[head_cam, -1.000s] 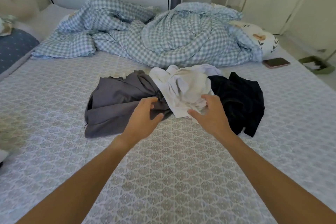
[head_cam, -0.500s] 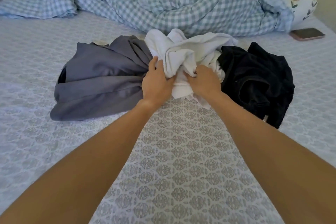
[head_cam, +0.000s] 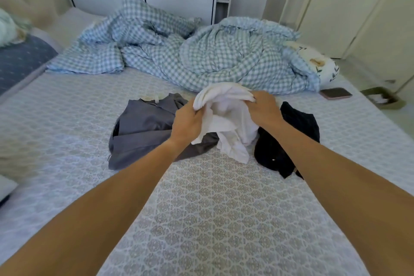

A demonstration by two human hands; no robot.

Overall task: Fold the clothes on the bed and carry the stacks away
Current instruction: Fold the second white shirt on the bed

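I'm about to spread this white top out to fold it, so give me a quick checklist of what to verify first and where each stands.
1. Both hands hold the white garment: ok; left hand and right hand each grip bunched cloth.
2. Garment free of the pile: not ok; its lower end hangs onto the grey garment and beside the black garment.
3. Grip on shoulders or hem: cannot tell; the cloth is crumpled.
4. Bare bed in front for laying it flat: ok.
5. Phone out of the way: ok; it lies far right, near the checked duvet.
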